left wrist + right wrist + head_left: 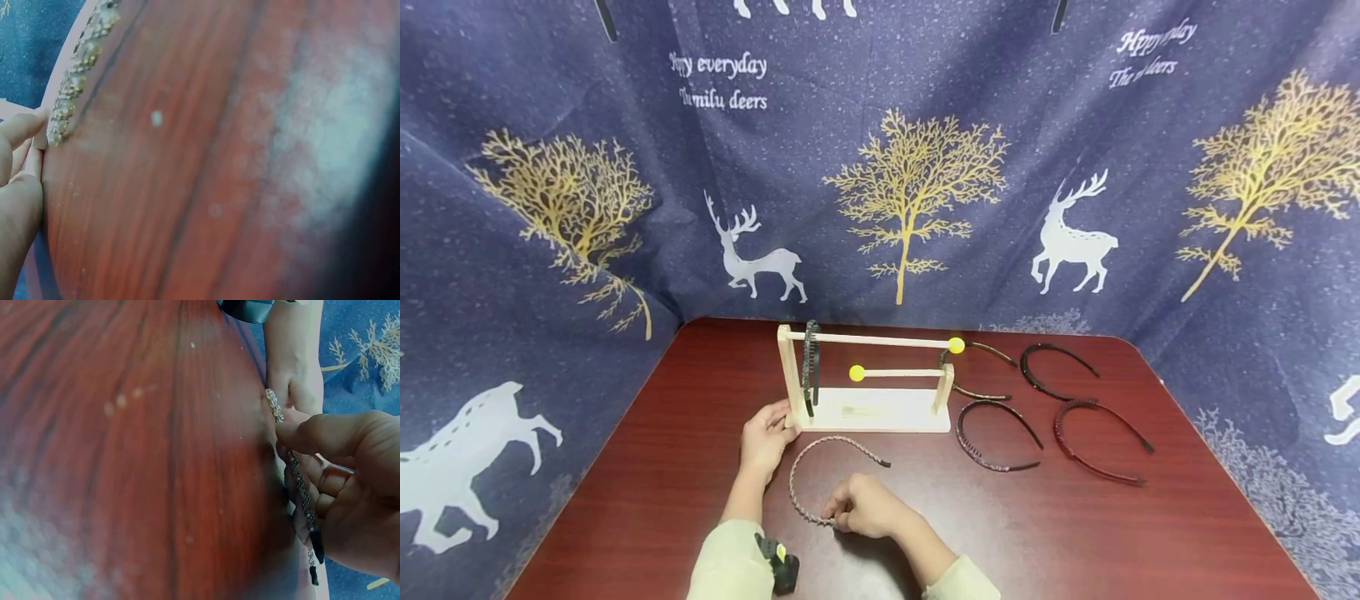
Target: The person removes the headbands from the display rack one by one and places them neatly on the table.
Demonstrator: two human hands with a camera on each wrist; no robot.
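Observation:
A pale wooden two-bar stand (pixel 880 410) with yellow balls on its bar ends stands on the table. One dark headband (pixel 809 358) hangs on its upper bar, near the left post. At the stand's left base corner, my left hand (pixel 766 440) grips the wood between thumb and fingers. In front of the stand is a beaded headband (pixel 793 482), its curve toward the left and one black tip to the right. Its near arm is pinched by my right hand (pixel 867 504). The right wrist view shows the beaded band (pixel 299 478) passing between thumb and fingers.
Right of the stand lie a purplish headband (pixel 968 446), a red headband (pixel 1062 433) and a black headband (pixel 1030 377). A dark gold headband (pixel 991 348) lies partly behind the stand's right end. A patterned blue cloth (pixel 925 225) hangs behind the reddish table (pixel 1150 533).

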